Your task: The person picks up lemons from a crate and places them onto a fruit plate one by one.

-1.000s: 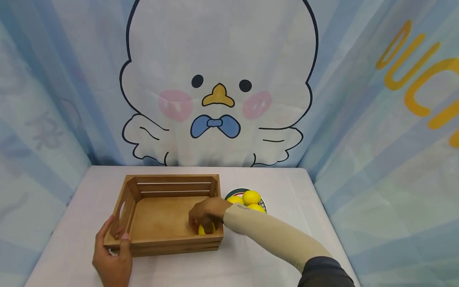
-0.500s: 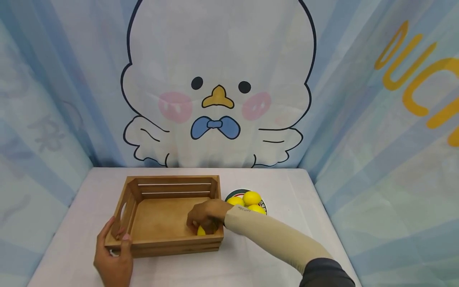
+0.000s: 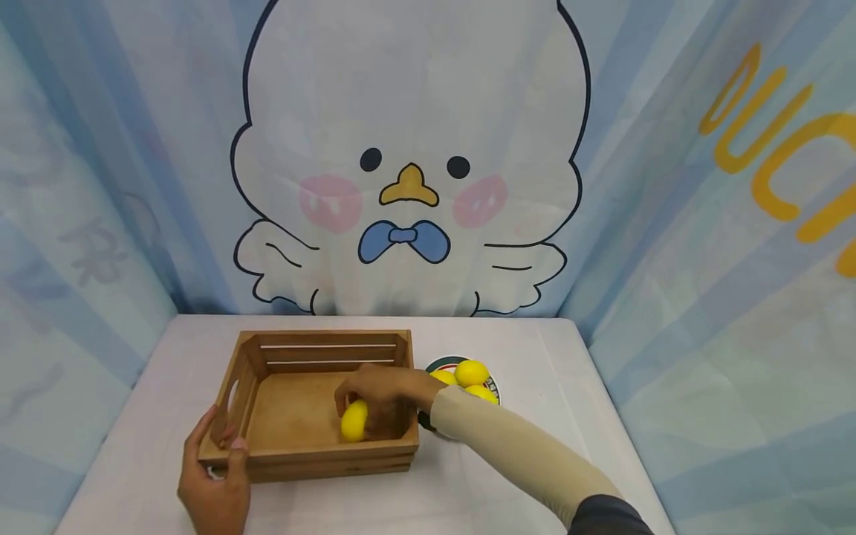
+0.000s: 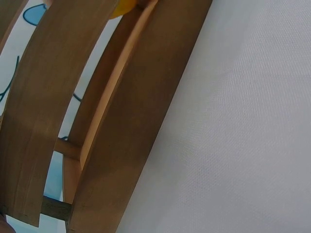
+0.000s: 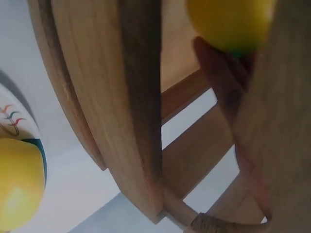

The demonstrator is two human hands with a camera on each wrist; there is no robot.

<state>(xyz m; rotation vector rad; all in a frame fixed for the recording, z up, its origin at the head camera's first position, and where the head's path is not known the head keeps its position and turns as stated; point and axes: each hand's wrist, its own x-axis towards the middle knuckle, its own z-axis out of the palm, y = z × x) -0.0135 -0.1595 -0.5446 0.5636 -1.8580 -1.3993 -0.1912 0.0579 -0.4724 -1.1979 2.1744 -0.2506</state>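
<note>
A slatted wooden crate (image 3: 294, 401) stands on the table, its near side also filling much of the left wrist view. My left hand (image 3: 215, 483) grips the crate's near left corner, the thumb over the front edge. Inside the crate, by its right end, my right hand (image 3: 377, 394) holds a lemon (image 3: 354, 421) low over the floor. The right wrist view shows fingers (image 5: 218, 73) against this lemon; whether it touches the crate floor is hidden.
Right of the crate, a round patterned plate (image 3: 438, 364) carries several lemons (image 3: 471, 373), partly covered by the right forearm. White cloth (image 3: 521, 475) covers the table. Curtains with a cartoon chick (image 3: 408, 111) hang behind and at both sides.
Inside the crate, my right hand has shifted left with the lemon, which now shows more fully. My left hand keeps its hold on the crate corner. The head view has tilted slightly.
</note>
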